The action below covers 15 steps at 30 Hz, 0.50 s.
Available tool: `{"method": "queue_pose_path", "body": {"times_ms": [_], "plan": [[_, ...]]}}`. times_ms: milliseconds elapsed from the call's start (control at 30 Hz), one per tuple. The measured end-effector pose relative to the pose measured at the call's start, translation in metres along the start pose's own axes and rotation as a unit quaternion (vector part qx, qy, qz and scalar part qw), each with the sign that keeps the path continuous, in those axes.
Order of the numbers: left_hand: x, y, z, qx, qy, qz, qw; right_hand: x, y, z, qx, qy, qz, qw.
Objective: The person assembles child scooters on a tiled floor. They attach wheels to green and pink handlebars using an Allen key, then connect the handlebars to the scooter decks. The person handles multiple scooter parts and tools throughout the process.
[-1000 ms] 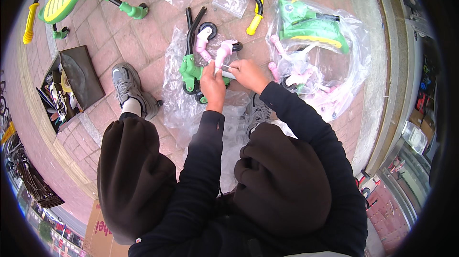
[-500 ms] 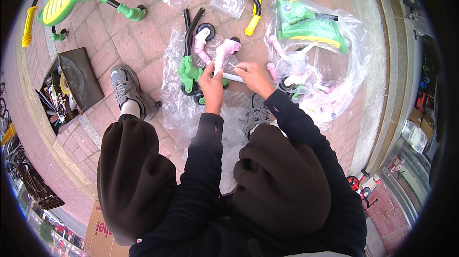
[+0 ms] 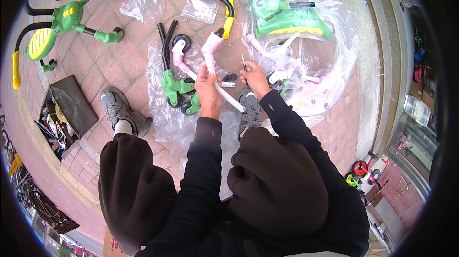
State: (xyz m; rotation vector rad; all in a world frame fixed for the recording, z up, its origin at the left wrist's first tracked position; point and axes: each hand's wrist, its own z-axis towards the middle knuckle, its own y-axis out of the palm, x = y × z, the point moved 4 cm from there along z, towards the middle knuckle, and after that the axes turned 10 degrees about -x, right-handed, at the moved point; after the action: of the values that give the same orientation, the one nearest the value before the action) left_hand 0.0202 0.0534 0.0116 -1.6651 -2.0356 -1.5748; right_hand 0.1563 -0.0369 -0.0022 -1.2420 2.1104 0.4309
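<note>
My left hand (image 3: pixel 209 90) is closed round a pink wheel leg (image 3: pixel 211 49) where it meets its white tube, which slants down to the right over my shoe (image 3: pixel 249 113). A short gap to the right of it, my right hand (image 3: pixel 256 79) grips a small screwdriver (image 3: pixel 243 61), its thin shaft pointing up. Left of my left hand lie another pink leg (image 3: pixel 178 55) with a black wheel and a green leg joint (image 3: pixel 173 86) with black tubes. Small black round parts (image 3: pixel 231 77) rest on the ground between my hands.
Clear plastic wrap (image 3: pixel 160 118) spreads under the parts. At the right, a plastic bag (image 3: pixel 342 41) holds green and pink parts. Black handlebars with yellow grips (image 3: pixel 228 10) lie ahead. A tool bag (image 3: pixel 76 106) and assembled green ride-on toys (image 3: pixel 67 20) stand left. A stone step (image 3: pixel 375 65) borders the right.
My left hand has turned the pink leg, so its white tube now slants down to the right. My right hand has moved off it with the screwdriver. The whole view has shifted.
</note>
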Motion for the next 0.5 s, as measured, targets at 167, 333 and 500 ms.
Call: {"method": "queue_pose_path", "body": {"times_ms": [167,333,500], "plan": [[0.006,-0.02,0.017,0.078,-0.018,0.062,0.995,-0.004,-0.015,0.013,0.009,-0.025,-0.001,1.0],[0.01,-0.04,0.016,0.111,0.015,0.166,0.98,0.001,-0.014,0.029,0.017,-0.078,-0.042,0.996],[0.01,-0.051,0.006,0.147,0.033,0.245,0.958,-0.03,-0.019,0.018,0.091,-0.213,-0.219,0.948]]}}
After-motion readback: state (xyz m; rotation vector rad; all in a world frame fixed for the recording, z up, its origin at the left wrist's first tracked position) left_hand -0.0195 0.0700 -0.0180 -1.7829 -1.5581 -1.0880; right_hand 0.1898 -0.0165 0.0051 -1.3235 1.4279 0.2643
